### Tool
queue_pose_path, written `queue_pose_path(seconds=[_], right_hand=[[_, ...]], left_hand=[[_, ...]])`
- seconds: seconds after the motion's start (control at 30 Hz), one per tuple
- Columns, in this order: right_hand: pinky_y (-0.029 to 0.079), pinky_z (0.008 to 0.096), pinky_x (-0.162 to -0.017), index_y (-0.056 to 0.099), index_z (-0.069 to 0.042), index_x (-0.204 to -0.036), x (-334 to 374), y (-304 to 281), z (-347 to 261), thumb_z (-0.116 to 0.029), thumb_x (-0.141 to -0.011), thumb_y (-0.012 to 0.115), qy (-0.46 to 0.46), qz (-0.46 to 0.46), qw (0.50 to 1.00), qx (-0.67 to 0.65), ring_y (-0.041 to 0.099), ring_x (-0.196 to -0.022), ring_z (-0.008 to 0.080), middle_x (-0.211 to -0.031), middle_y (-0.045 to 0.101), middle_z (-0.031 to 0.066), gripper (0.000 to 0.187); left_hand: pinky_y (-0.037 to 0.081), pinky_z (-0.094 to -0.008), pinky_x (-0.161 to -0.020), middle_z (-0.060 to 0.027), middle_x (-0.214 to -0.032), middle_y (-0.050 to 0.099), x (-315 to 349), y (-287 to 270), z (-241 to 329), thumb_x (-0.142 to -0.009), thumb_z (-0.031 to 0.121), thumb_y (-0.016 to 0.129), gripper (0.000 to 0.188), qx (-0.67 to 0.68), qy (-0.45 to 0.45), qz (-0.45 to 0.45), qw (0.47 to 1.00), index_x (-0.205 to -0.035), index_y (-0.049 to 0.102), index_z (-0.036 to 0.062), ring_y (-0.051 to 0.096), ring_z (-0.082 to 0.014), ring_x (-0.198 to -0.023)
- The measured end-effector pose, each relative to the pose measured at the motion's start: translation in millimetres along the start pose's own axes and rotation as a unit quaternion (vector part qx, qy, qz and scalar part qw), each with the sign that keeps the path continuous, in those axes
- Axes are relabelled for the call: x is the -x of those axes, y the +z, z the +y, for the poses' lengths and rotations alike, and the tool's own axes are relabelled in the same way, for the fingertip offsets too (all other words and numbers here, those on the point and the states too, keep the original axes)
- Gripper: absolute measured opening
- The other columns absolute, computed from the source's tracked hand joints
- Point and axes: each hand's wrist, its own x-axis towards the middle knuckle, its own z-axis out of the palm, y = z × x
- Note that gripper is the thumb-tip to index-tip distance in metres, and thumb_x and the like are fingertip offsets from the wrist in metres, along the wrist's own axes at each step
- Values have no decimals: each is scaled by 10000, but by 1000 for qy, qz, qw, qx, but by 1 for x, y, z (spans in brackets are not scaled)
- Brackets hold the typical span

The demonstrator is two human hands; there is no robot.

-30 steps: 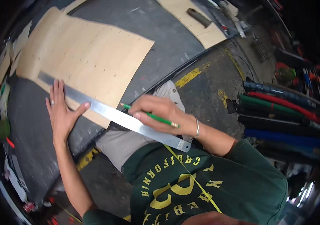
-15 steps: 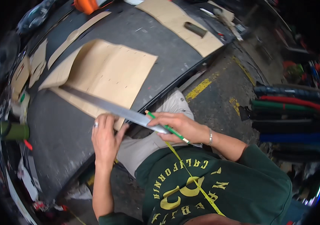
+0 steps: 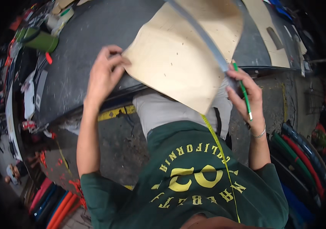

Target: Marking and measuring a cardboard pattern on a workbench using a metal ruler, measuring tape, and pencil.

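Note:
My left hand point(image 3: 107, 72) pinches the left corner of a large tan paper pattern sheet point(image 3: 178, 53) marked with small dashes. The near part of that sheet juts over the table edge above my lap, and its far right side curls up. In my right hand point(image 3: 249, 89) are a long metal ruler point(image 3: 203, 36) and a green pencil point(image 3: 246, 100). The ruler slants away across the sheet's right part; whether it touches the paper I cannot tell. A yellow measuring tape point(image 3: 218, 143) hangs down my shirt front, its lower end reaching the sheet's near tip.
On the dark table point(image 3: 82, 49), a green cylindrical container point(image 3: 37, 39) stands at the left. Another tan pattern piece point(image 3: 260, 23) lies at the right with a dark oblong object point(image 3: 274, 37) on it. Rolls of coloured material point(image 3: 302, 162) lie at the lower right.
The view has turned. The pattern sheet has been swung round and drawn toward me over the table edge. My left hand has gone from pressing near the ruler to gripping the sheet's corner.

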Motion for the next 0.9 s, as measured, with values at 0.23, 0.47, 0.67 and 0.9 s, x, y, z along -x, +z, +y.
queue_pose_path(seconds=[0.23,0.47,0.67,0.9], right_hand=[[428,364,-1133,663,15,-1280,7,15,8,60,-873,721,24,10,999,33,599,-1336,274,-1397,655,208,414],[491,387,-1090,678,4,-1260,8,31,-32,59,-843,756,-42,-1,999,30,613,-1332,335,-1373,665,232,427],[490,389,-1088,674,2,-1265,-28,65,-56,48,-857,765,-77,-43,996,-27,611,-1338,346,-1357,661,251,420],[528,418,-1011,651,-5,-1261,-52,117,-69,-68,-918,744,-85,-105,991,-5,651,-1240,390,-1266,675,233,361]], left_hand=[[519,-344,-808,-130,-879,703,-23,-6,-51,-947,214,662,244,149,-223,-4,963,-1078,778,44,668,-242,-853],[502,-313,-712,-59,-796,680,-33,12,-57,-931,218,752,292,36,-131,-11,991,-1171,764,51,590,-136,-715],[503,-303,-716,-59,-763,660,-40,8,-59,-913,205,780,321,63,-138,-70,986,-1193,754,51,595,-123,-714],[514,-388,-952,-154,-1162,678,-26,13,-58,-920,216,768,392,-122,-109,18,986,-1283,704,82,661,-248,-1067]])
